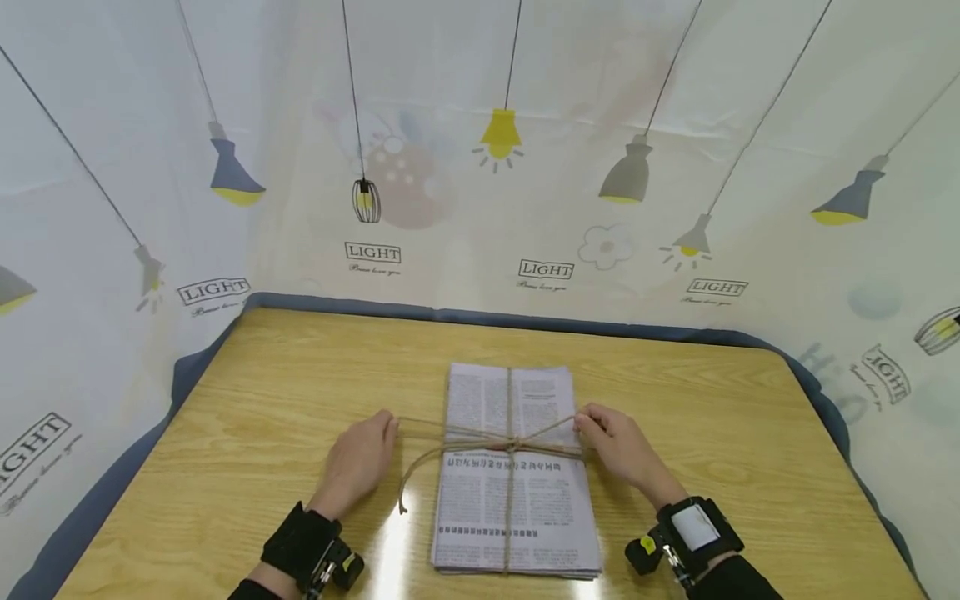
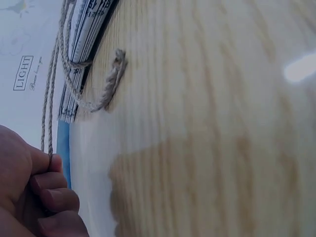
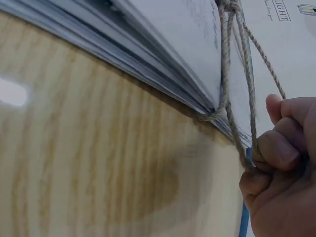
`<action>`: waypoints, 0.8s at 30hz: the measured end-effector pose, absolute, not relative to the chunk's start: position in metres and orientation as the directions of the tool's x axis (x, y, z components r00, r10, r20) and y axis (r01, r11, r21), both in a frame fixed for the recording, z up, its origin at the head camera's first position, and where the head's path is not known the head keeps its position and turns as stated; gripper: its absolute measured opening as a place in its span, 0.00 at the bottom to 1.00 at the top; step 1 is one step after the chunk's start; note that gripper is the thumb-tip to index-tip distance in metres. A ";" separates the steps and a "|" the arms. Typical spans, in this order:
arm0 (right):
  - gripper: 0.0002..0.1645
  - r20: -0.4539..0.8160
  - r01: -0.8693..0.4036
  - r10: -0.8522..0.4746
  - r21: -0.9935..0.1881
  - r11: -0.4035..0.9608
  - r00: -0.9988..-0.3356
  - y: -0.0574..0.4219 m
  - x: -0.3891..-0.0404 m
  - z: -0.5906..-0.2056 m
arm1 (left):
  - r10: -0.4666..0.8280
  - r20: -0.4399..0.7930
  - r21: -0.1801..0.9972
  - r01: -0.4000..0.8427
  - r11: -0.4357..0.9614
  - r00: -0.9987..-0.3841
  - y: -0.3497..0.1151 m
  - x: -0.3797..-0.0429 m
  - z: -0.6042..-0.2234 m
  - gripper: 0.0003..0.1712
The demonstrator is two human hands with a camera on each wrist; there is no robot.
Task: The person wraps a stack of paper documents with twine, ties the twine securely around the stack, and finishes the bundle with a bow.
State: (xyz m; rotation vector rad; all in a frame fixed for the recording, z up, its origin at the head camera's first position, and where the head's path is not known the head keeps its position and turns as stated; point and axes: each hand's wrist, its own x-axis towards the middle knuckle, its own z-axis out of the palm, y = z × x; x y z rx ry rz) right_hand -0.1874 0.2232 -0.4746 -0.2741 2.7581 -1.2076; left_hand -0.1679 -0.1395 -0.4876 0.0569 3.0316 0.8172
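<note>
A stack of newspapers (image 1: 472, 517) lies on the table, bound crosswise with brown twine (image 1: 509, 500) and knotted (image 1: 513, 444) on top. To the left of the stack, my left hand (image 1: 358, 458) pinches a doubled length of that twine between thumb and forefinger, drawn out from the knot. A loose frayed end (image 2: 112, 81) curves down to the table beside the papers. On the other side, my right hand (image 1: 618, 442) holds twine strands (image 3: 251, 94) at the stack's right edge, its fingers curled round them. Both lengths look taut.
The wooden table (image 1: 300, 358) has bare surface on both sides of the papers. Behind it hangs a pale cloth (image 1: 450, 50) printed with lamps, with a dark blue border (image 1: 360, 306) along the table's edge. Black cameras are strapped to both wrists.
</note>
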 end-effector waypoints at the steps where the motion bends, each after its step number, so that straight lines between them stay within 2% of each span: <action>1: 0.17 -0.036 -0.115 -0.209 -0.739 0.664 -0.977 0.223 -0.188 -0.474 | 0.034 0.006 0.501 0.032 0.865 -0.999 -0.139 -0.168 -0.487 0.15; 13: 0.19 -0.041 -0.085 -0.191 -0.790 0.607 -0.981 0.218 -0.195 -0.463 | 0.008 -0.038 0.541 -0.014 0.841 -0.999 -0.142 -0.174 -0.485 0.16; 19: 0.21 -0.055 -0.072 -0.198 -0.812 0.580 -0.979 0.221 -0.197 -0.463 | 0.044 -0.041 0.599 0.010 0.801 -0.998 -0.143 -0.176 -0.482 0.18; 24: 0.21 -0.074 -0.064 -0.202 -0.794 0.604 -0.977 0.224 -0.198 -0.464 | 0.082 -0.067 0.601 0.025 0.799 -0.994 -0.145 -0.179 -0.480 0.16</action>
